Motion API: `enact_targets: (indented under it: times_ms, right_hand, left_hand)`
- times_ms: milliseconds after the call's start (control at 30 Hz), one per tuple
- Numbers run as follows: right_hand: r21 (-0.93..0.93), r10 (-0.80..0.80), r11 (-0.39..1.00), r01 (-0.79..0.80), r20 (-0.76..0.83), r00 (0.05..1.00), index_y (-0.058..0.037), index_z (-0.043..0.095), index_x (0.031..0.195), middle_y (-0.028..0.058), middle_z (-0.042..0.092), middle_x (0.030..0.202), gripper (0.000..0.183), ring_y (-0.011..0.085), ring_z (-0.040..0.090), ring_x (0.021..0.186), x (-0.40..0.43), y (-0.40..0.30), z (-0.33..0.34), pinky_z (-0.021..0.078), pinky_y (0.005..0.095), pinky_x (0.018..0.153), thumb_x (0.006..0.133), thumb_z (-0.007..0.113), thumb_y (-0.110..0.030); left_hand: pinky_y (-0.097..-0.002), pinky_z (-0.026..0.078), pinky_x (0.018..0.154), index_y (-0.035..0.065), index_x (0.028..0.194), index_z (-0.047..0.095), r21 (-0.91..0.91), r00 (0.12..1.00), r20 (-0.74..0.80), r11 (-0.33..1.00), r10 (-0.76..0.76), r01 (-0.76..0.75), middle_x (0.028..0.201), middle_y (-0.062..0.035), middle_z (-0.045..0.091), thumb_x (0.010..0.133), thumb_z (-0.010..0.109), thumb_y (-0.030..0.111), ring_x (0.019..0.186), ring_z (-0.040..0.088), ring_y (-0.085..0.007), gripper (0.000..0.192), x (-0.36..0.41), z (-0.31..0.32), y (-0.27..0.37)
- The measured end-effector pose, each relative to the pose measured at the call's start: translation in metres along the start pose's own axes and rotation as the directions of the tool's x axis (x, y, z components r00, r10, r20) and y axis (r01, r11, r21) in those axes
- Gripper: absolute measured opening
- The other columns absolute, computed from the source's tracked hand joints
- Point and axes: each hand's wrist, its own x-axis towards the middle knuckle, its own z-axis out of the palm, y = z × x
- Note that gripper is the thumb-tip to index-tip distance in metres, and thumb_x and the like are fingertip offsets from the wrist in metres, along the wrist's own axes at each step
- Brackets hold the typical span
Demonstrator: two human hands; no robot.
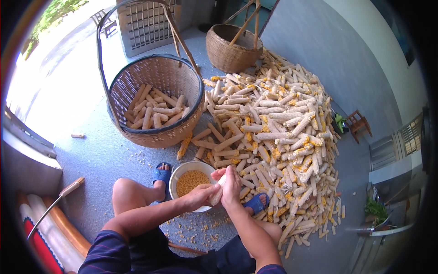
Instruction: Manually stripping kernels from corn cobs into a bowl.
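Both my hands are closed around one pale corn cob [217,196], held at a tilt over the right rim of a white bucket [173,178]. My left hand [202,196] grips its near left side, and my right hand [231,186] wraps the right side. Loose yellow corn kernels [191,181] cover the bucket's inside. Just beyond and to the right spreads a large heap of corn cobs [273,137], mostly stripped, some with patches of yellow kernels. The side of the cob under my fingers is hidden.
A tall-handled wicker basket [160,137] holding bare cobs stands ahead left. Farther back is a second wicker basket [232,51]. Blue slippers [161,176] are on my feet, beside the bucket. Scattered kernels [195,229] dot the floor. A small wooden chair [358,125] stands right.
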Motion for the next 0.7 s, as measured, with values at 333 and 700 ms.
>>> enact_targets:
  times_ms: [333, 700]
  right_hand:
    - [0.054, 0.051, 0.997, -0.053, 0.024, 0.998, -0.0036, 0.056, 0.096, 0.0106, 0.063, 0.088, 0.028, 0.0192, 0.062, 0.083, 0.008, 0.002, -0.012, 0.0508, 0.0323, 0.080, 0.101, 0.043, -0.028]
    - [0.222, 0.021, 0.974, -0.054, 0.150, 0.989, -0.0017, 0.054, 0.111, 0.0104, 0.061, 0.103, 0.017, 0.0219, 0.062, 0.100, 0.011, -0.011, -0.008, 0.0514, 0.0376, 0.093, 0.097, 0.050, -0.011]
  left_hand:
    - [-0.0290, 0.054, 0.067, -0.0046, 0.114, 0.061, 0.362, 0.956, -0.293, 0.927, 0.014, 0.097, 0.092, -0.0152, 0.067, 0.097, 0.043, 0.055, 0.071, 0.065, -0.0195, 0.064, -0.001, -0.002, 0.026]
    - [-0.0456, 0.057, 0.084, 0.0009, 0.120, 0.048, -0.091, 0.965, -0.263, 0.996, -0.006, -0.018, 0.108, -0.0188, 0.057, 0.100, 0.044, 0.022, 0.097, 0.064, -0.0352, 0.030, -0.004, -0.013, 0.024]
